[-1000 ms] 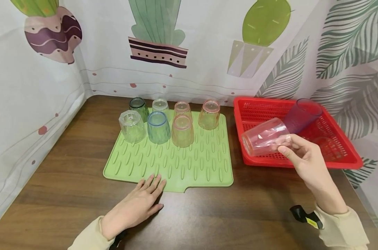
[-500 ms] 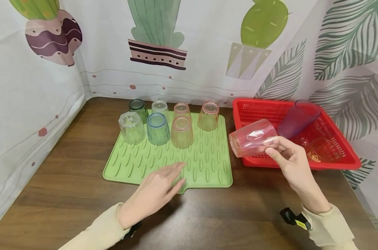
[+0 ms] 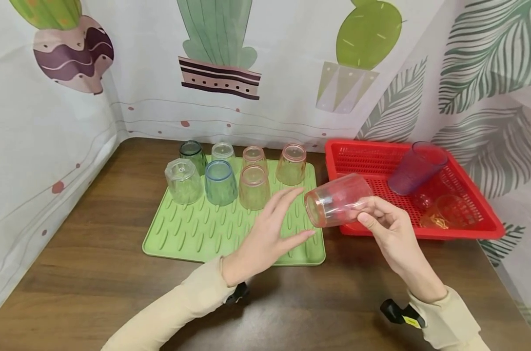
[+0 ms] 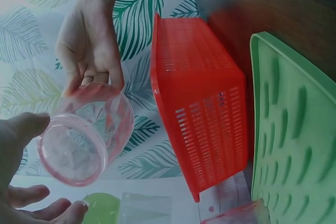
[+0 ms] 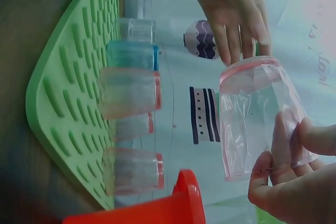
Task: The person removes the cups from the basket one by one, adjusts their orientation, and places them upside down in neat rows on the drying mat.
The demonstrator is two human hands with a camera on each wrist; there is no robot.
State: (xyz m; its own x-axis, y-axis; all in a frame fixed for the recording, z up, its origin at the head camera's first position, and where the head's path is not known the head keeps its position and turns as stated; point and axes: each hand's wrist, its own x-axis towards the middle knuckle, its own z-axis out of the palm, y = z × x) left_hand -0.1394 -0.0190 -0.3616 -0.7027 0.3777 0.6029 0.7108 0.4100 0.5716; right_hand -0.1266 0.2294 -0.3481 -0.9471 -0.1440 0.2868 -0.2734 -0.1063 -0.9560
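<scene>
- While holding the left hand (image 3: 266, 239) spread near the frame's centre, pinched a tilted, clear pinkish cup (image 3: 335, 201) in the right hand (image 3: 391, 226), right of centre.
- Could not tell touch from near-touch between left hand and cup.
- Had seven upturned glasses (image 3: 222, 186) on a green mat (image 3: 184, 243), left of centre.
- Showed a purple tumbler (image 3: 416, 170) leaning in a red basket (image 3: 362, 155) at right.

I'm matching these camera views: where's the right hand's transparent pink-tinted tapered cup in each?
Head: held cup, right of centre, below mid-height.
Left wrist: held cup, left side, below mid-height.
Right wrist: held cup, right of centre, about mid-height.
Shared landmark: flat green ridged mat.
</scene>
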